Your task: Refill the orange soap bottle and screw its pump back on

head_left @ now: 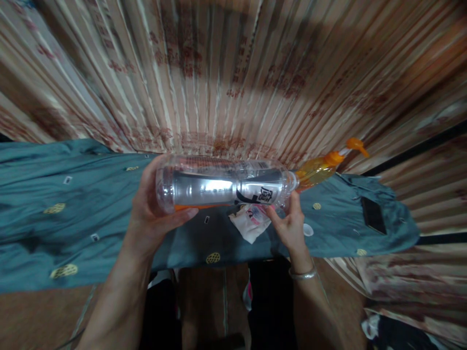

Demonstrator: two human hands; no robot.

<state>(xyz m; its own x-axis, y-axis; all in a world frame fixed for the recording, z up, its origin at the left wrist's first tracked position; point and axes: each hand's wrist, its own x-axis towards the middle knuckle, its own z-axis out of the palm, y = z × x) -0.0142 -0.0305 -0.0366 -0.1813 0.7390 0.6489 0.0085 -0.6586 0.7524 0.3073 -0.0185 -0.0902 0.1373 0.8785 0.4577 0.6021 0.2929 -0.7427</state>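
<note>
A large clear plastic bottle (222, 189) with a silver label is held sideways in front of me, with a little orange liquid along its lower side. My left hand (151, 209) wraps round its base end. Near the neck, my right hand (290, 221) grips the shoulder, thumb in front. The bottle's mouth points right and overlaps a yellow pump bottle (315, 172) with an orange pump head; whether they touch, I cannot tell. Under the big bottle lies a crumpled white packet (251, 224) with pink print, partly hidden. A small white cap (308, 229) lies beside my right hand.
A dark phone (374, 215) lies toward the right end of the table, which is draped in green patterned cloth (91, 214). Pleated beige curtains (219, 87) hang close behind and at the right. Dark clothing (399, 333) lies low at the right.
</note>
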